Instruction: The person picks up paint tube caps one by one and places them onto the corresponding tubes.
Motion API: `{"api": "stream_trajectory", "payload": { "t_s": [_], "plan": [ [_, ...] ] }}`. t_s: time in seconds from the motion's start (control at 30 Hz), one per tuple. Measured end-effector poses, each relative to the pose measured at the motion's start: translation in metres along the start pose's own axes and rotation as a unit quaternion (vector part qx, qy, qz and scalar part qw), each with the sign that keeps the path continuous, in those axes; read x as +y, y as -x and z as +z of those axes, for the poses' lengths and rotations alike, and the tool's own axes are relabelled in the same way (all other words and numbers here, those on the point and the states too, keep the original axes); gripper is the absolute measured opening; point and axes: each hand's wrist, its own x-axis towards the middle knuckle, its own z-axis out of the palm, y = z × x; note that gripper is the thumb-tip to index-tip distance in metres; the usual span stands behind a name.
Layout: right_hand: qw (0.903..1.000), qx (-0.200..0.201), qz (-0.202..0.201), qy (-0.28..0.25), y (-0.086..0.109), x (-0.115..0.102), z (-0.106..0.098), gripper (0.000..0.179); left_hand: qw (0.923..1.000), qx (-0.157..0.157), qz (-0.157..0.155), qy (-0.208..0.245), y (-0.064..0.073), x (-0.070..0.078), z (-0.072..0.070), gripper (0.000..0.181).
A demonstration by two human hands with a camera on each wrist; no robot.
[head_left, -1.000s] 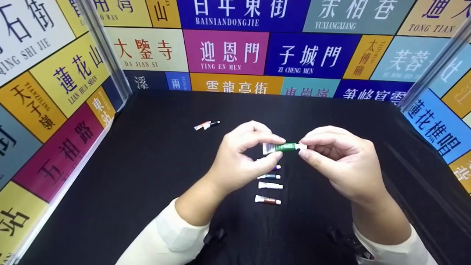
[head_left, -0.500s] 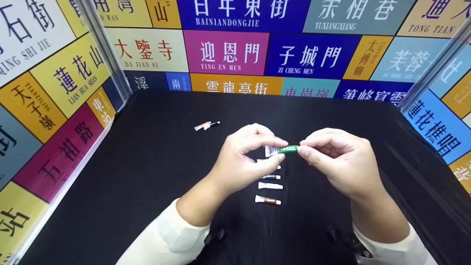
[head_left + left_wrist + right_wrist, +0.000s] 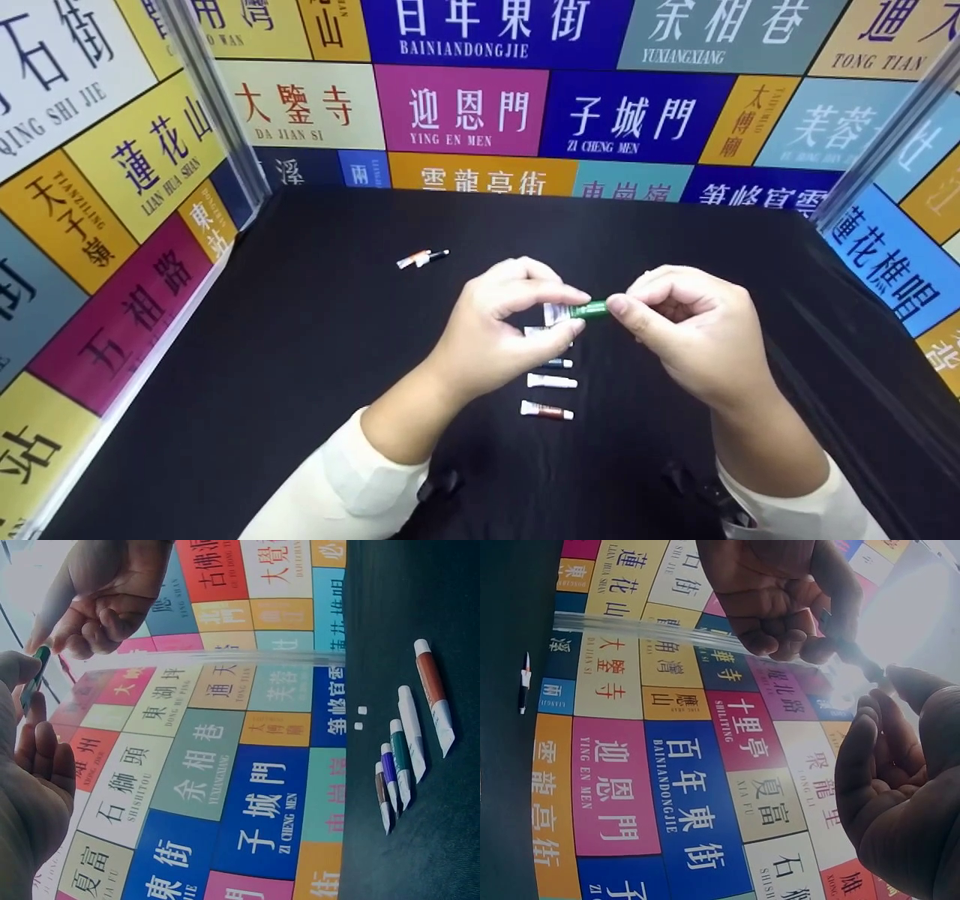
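Note:
In the head view, my left hand (image 3: 510,322) pinches a green paint tube (image 3: 591,308) between thumb and forefinger, its clear crimped end pointing left. The thumb and forefinger of my right hand (image 3: 694,330) pinch the tube's other end and hide its cap. The same green tube (image 3: 37,675) appears between both hands in the left wrist view, up off the table. Below the hands lies a column of paint tubes, among them a brown tube (image 3: 547,410) and a white tube (image 3: 553,381); the left wrist view also shows a purple tube (image 3: 388,763).
Two more tubes, an orange one (image 3: 413,259) and a black one (image 3: 433,257), lie together at the back left of the black-covered table (image 3: 315,337). Two small white pieces (image 3: 362,710) lie beyond the column. Sign-printed panels (image 3: 461,109) wall in the back and sides.
Both hands have come slightly lower with the green tube, the left one also a little to the right. The right fingertips now cover the white cap that showed before.

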Motion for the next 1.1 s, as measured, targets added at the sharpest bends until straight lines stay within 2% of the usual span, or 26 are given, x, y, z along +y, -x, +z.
{"api": "stream_trajectory", "payload": {
  "t_s": [0.23, 0.4, 0.5, 0.6, 0.7, 0.8, 0.9, 1.1],
  "plan": [
    [0.9996, 0.002, -0.014, 0.025, -0.0011, 0.0023, -0.0002, 0.029, 1.0000, -0.005, -0.001, 0.003, -0.0005, 0.0011, 0.0001, 0.019],
    [0.9997, 0.009, -0.014, 0.020, -0.0019, 0.0032, -0.0024, 0.025, 1.0000, -0.002, -0.003, -0.001, -0.0016, 0.0018, -0.0016, 0.019],
    [0.9992, 0.005, -0.018, -0.034, -0.0037, 0.0031, -0.0041, 0.017, 1.0000, 0.001, -0.003, -0.004, -0.0022, 0.0014, -0.0032, 0.020],
    [0.9939, -0.012, -0.030, -0.105, -0.0048, 0.0035, -0.0056, 0.008, 0.9999, 0.003, -0.006, -0.007, -0.0022, 0.0006, -0.0043, 0.020],
    [0.9855, -0.037, -0.061, -0.154, -0.0046, 0.0035, -0.0062, 0.022, 0.9999, 0.005, -0.010, -0.010, -0.0019, -0.0003, -0.0050, 0.019],
    [0.9800, -0.054, -0.107, -0.159, -0.0045, 0.0036, -0.0059, 0.027, 0.9999, 0.006, -0.013, -0.008, -0.0020, -0.0011, -0.0054, 0.019],
    [0.9780, -0.061, -0.139, -0.143, -0.0044, 0.0035, -0.0053, 0.023, 0.9999, 0.007, -0.014, -0.004, -0.0026, -0.0014, -0.0062, 0.020],
    [0.9829, -0.054, -0.150, -0.091, -0.0048, 0.0040, -0.0043, 0.027, 0.9999, 0.007, -0.011, 0.003, -0.0025, -0.0009, -0.0061, 0.020]
  ]
}}
